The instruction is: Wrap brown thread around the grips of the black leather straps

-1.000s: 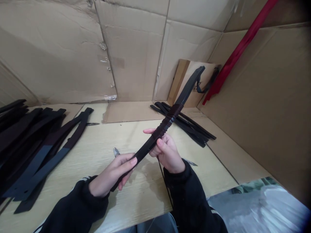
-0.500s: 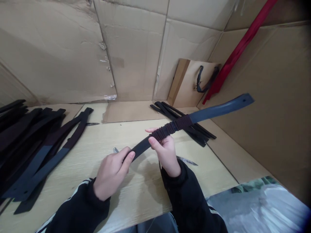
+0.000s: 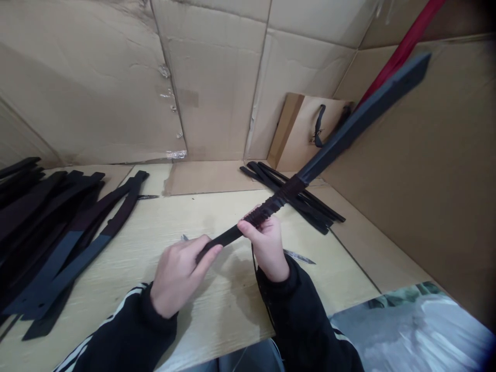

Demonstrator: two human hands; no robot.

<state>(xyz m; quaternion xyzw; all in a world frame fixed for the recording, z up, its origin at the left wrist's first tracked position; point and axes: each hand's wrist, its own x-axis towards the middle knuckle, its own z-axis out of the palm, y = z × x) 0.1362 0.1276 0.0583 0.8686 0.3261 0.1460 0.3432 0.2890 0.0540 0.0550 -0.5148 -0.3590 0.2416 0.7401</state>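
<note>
My left hand [image 3: 182,271] is closed around the near end of a long dark strip [image 3: 351,129] that I cannot name more exactly. The strip slants up to the right, its blue-grey far end in the air. A ridged dark-brown wrap [image 3: 267,207] covers its middle. At the near end of this wrap, my right hand [image 3: 267,245] pinches the strip, thumb on top; its other fingers are partly hidden behind it. A thin dark cord [image 3: 254,256] hangs by the right wrist.
Many similar dark strips [image 3: 87,248] lie piled on the table [image 3: 217,330] at left. Several narrower black strips [image 3: 310,209] lie at the back right, before a paper bag [image 3: 294,129]. A pointed metal tool [image 3: 300,257] lies behind my right wrist. Cardboard walls [image 3: 217,77] enclose the table.
The strip's far end has swung up and the strip has turned about its length, showing a narrower side. Both hands keep their hold in nearly the same place.
</note>
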